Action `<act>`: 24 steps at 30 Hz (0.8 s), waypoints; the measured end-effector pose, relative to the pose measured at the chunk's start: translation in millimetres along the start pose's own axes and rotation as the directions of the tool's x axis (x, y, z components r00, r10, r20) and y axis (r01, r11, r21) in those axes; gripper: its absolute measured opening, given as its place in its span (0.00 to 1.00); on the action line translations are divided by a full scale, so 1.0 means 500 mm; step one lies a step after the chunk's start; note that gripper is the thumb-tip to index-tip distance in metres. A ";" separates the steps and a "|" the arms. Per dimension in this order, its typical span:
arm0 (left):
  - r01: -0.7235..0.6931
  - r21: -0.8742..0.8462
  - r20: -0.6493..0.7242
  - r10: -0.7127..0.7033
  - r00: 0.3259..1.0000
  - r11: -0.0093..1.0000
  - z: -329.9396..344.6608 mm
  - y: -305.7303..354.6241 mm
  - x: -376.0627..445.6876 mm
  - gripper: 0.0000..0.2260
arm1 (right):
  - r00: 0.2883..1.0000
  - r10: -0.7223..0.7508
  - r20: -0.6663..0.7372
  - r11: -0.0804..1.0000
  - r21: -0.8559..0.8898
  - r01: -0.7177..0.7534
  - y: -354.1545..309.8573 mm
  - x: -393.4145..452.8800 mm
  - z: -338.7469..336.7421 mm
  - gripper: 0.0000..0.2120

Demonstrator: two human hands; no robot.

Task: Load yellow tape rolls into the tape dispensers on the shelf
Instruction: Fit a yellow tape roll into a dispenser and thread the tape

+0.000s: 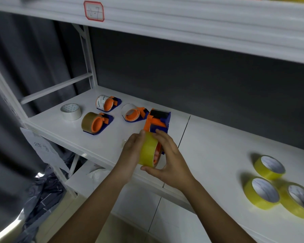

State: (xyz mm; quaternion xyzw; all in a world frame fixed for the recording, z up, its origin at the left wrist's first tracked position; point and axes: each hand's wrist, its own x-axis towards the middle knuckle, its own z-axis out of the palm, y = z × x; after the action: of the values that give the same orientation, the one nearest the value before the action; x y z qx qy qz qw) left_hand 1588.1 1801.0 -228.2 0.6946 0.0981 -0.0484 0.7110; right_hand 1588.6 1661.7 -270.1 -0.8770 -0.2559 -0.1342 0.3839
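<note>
We are seating a yellow tape roll [148, 149] onto the dispenser [157, 122]; both hands' fingers [162, 135] are clamped around it. Next, pressing it home squarely.

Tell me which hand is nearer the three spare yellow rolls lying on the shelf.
Right. The right hand grips the yellow roll at the dispenser on the side facing the three spare rolls; the left hand holds the roll's far side, farther away.

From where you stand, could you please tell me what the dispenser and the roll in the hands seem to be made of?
Dispenser: apparently moulded plastic, matte orange and blue. Yellow roll: glossy, slightly translucent film, probably plastic tape; its core is hidden.
</note>
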 end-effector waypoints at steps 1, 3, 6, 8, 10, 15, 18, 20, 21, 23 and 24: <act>0.015 -0.022 0.013 -0.014 1.000 1.000 -0.002 -0.005 0.001 0.16 | 1.000 0.001 0.001 1.000 0.004 -0.001 -0.001 -0.001 -0.001 0.42; 0.076 -0.168 0.097 -0.060 0.993 0.983 -0.006 -0.009 0.005 0.15 | 0.999 0.032 0.019 0.996 0.080 -0.033 -0.003 -0.003 -0.007 0.42; -0.012 -0.135 0.235 0.044 0.971 0.991 -0.025 -0.028 0.013 0.12 | 0.992 0.067 0.111 0.988 0.132 -0.082 0.002 -0.004 -0.032 0.45; -0.110 -0.025 0.315 0.113 0.942 0.994 -0.037 -0.041 0.016 0.19 | 0.965 0.084 0.248 0.986 0.119 -0.116 0.009 -0.002 -0.058 0.46; -0.173 0.113 0.336 0.126 0.933 0.978 -0.041 -0.045 0.013 0.21 | 0.967 0.087 0.241 0.987 0.111 -0.116 0.005 0.003 -0.079 0.39; -0.372 0.364 0.323 0.259 0.910 0.854 -0.026 -0.052 0.016 0.31 | 0.978 -0.104 -0.183 0.990 -0.113 0.084 -0.040 0.017 -0.073 0.14; -0.427 0.425 0.313 0.313 0.897 0.798 -0.014 -0.060 0.017 0.30 | 0.970 -0.163 -0.178 0.968 -0.219 0.123 -0.046 0.023 -0.058 0.13; -0.417 0.453 0.301 0.305 0.904 0.788 -0.010 -0.069 0.021 0.30 | 0.974 -0.151 -0.170 0.965 -0.237 0.108 -0.044 0.023 -0.050 0.13; -0.402 0.453 0.297 0.290 0.910 0.796 -0.009 -0.078 0.023 0.30 | 0.975 -0.146 -0.168 0.964 -0.245 0.102 -0.043 0.020 -0.046 0.12; -0.406 0.470 0.271 0.309 0.912 0.784 -0.006 -0.098 0.024 0.30 | 0.974 -0.151 -0.168 0.959 -0.265 0.103 -0.035 0.014 -0.036 0.10; -0.405 0.488 0.265 0.311 0.913 0.773 -0.004 -0.105 0.023 0.30 | 0.973 -0.154 -0.170 0.957 -0.272 0.104 -0.029 0.012 -0.031 0.08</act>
State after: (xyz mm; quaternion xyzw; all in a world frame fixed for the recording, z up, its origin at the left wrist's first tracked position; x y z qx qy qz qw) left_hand 1588.4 1802.0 -281.8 0.8632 -0.1143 0.0041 0.4917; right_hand 1584.8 1660.5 -248.4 -0.8845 -0.2553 -0.2743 0.2778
